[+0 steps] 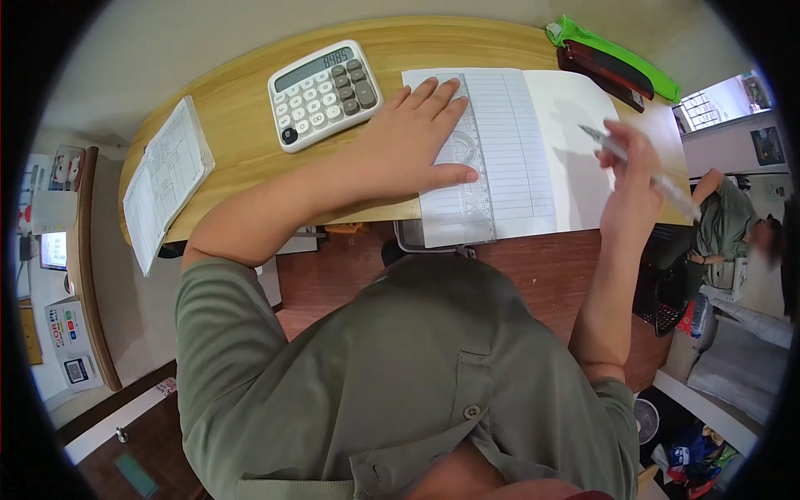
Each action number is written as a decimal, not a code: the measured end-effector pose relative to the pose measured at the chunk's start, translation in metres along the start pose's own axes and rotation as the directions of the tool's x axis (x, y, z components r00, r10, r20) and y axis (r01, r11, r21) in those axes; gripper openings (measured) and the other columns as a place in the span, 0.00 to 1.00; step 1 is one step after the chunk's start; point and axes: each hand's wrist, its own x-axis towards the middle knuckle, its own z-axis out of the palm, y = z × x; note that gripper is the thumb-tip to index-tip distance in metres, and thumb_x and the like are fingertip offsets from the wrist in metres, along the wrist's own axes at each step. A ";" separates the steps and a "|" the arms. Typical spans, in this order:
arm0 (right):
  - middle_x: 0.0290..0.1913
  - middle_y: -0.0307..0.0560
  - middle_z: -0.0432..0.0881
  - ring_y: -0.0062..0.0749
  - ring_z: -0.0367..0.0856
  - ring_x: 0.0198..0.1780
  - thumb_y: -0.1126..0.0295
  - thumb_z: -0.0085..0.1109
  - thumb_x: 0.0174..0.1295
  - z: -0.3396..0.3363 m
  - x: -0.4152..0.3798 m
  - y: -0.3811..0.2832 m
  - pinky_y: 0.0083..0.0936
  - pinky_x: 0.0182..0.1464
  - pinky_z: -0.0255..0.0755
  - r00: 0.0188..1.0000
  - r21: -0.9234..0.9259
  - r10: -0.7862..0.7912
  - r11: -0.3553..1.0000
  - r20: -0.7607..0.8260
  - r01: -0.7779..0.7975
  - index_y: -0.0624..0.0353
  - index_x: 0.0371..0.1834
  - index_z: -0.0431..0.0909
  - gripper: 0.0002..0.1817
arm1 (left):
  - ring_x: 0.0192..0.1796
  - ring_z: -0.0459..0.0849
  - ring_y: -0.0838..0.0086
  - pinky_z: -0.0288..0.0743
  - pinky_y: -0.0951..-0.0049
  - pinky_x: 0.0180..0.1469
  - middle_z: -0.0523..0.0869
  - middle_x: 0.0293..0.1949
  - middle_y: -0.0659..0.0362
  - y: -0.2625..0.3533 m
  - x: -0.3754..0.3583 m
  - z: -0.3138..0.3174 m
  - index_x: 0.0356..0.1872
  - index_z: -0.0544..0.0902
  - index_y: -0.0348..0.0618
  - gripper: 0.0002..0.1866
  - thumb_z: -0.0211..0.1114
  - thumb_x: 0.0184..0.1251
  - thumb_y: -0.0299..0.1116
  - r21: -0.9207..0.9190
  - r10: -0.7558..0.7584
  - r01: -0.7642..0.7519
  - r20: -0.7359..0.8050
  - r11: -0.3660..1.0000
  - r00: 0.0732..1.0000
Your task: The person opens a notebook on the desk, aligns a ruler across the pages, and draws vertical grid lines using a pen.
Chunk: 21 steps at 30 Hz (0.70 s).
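My left hand (408,146) lies flat, fingers stretched out, over the left page of an open lined notebook (525,150). Under its fingertips and thumb is a clear plastic ruler (477,196) with a protractor pattern, lying lengthwise on the page. My right hand (631,171) is raised over the notebook's blank right page, fingers closed around a pen (662,179). The pen's tip points to the upper left, apart from the paper. Just left of my left hand stands a white calculator (323,96) with digits on its display.
A stapler (607,68) and a bright green pouch (617,54) lie at the desk's back right. A stack of printed papers (171,175) hangs over the left edge of the wooden desk (242,108). Another person (733,221) sits at far right.
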 end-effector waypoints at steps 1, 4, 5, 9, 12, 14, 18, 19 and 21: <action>0.41 0.47 0.85 0.23 0.78 0.39 0.57 0.57 0.75 0.014 0.010 -0.006 0.21 0.44 0.72 0.997 0.132 0.067 0.989 -0.044 -0.061 0.65 0.53 0.82 0.20 | 0.80 0.56 0.43 0.51 0.50 0.79 0.59 0.78 0.37 -0.001 -0.001 -0.002 0.74 0.64 0.31 0.48 0.60 0.68 0.65 -0.008 0.006 -0.006 0.005 1.000 1.000; 0.32 0.42 0.82 0.20 0.76 0.32 0.61 0.63 0.70 0.063 0.048 -0.011 0.19 0.36 0.69 0.994 0.299 0.095 0.951 -0.050 -0.075 0.63 0.41 0.82 0.14 | 0.80 0.56 0.43 0.52 0.51 0.79 0.60 0.77 0.37 -0.003 -0.003 -0.002 0.74 0.64 0.30 0.48 0.60 0.68 0.64 -0.030 0.005 -0.005 0.004 1.000 1.000; 0.32 0.42 0.82 0.20 0.76 0.32 0.61 0.63 0.70 0.071 0.063 -0.002 0.19 0.36 0.69 0.994 0.299 0.094 0.951 -0.050 -0.075 0.63 0.41 0.82 0.14 | 0.80 0.56 0.43 0.52 0.51 0.79 0.60 0.77 0.37 -0.005 -0.004 -0.002 0.74 0.64 0.30 0.48 0.60 0.68 0.64 -0.031 0.005 -0.005 0.003 1.000 1.000; 0.31 0.38 0.80 0.18 0.72 0.28 0.68 0.67 0.64 0.088 0.099 0.032 0.21 0.33 0.68 0.973 0.127 0.098 0.984 0.207 -0.126 0.60 0.36 0.78 0.09 | 0.79 0.57 0.42 0.52 0.50 0.79 0.60 0.77 0.37 -0.006 -0.006 -0.002 0.74 0.64 0.30 0.48 0.61 0.67 0.64 -0.089 0.019 -0.021 -0.019 0.996 1.000; 0.21 0.35 0.74 0.17 0.69 0.23 0.68 0.67 0.62 0.095 0.098 0.051 0.18 0.28 0.62 0.956 0.100 0.089 0.988 0.280 -0.121 0.57 0.28 0.73 0.12 | 0.79 0.57 0.42 0.53 0.50 0.79 0.60 0.77 0.37 -0.008 -0.008 -0.002 0.73 0.65 0.30 0.48 0.62 0.67 0.64 -0.103 0.018 -0.021 -0.026 0.994 0.999; 0.20 0.34 0.72 0.16 0.67 0.22 0.71 0.65 0.61 0.094 0.095 0.058 0.18 0.27 0.61 0.970 0.140 0.146 0.975 0.194 -0.175 0.56 0.27 0.72 0.10 | 0.79 0.57 0.42 0.53 0.50 0.79 0.60 0.77 0.37 -0.008 -0.008 -0.002 0.73 0.65 0.30 0.48 0.62 0.67 0.63 -0.111 0.013 -0.016 -0.029 0.994 0.999; 0.19 0.33 0.69 0.16 0.65 0.22 0.73 0.63 0.60 0.092 0.092 0.058 0.20 0.26 0.61 0.968 0.241 0.160 0.948 0.195 -0.205 0.55 0.24 0.71 0.10 | 0.78 0.60 0.41 0.56 0.49 0.77 0.63 0.75 0.37 -0.008 -0.010 -0.005 0.72 0.66 0.29 0.47 0.65 0.65 0.61 -0.129 0.028 -0.036 -0.060 0.991 0.998; 0.19 0.33 0.69 0.16 0.66 0.22 0.72 0.63 0.60 0.092 0.091 0.058 0.20 0.26 0.61 0.970 0.242 0.161 0.949 0.184 -0.203 0.55 0.24 0.70 0.11 | 0.77 0.61 0.41 0.57 0.49 0.77 0.64 0.75 0.37 -0.008 -0.010 -0.005 0.71 0.67 0.29 0.47 0.66 0.65 0.61 -0.129 0.045 -0.056 -0.089 0.990 0.995; 0.19 0.33 0.68 0.16 0.66 0.22 0.72 0.63 0.59 0.094 0.090 0.058 0.20 0.26 0.62 0.970 0.242 0.167 0.948 0.176 -0.207 0.55 0.23 0.70 0.11 | 0.76 0.62 0.41 0.58 0.49 0.76 0.65 0.74 0.37 -0.009 -0.010 -0.004 0.71 0.67 0.29 0.47 0.67 0.64 0.60 -0.120 0.052 -0.064 -0.096 0.991 0.994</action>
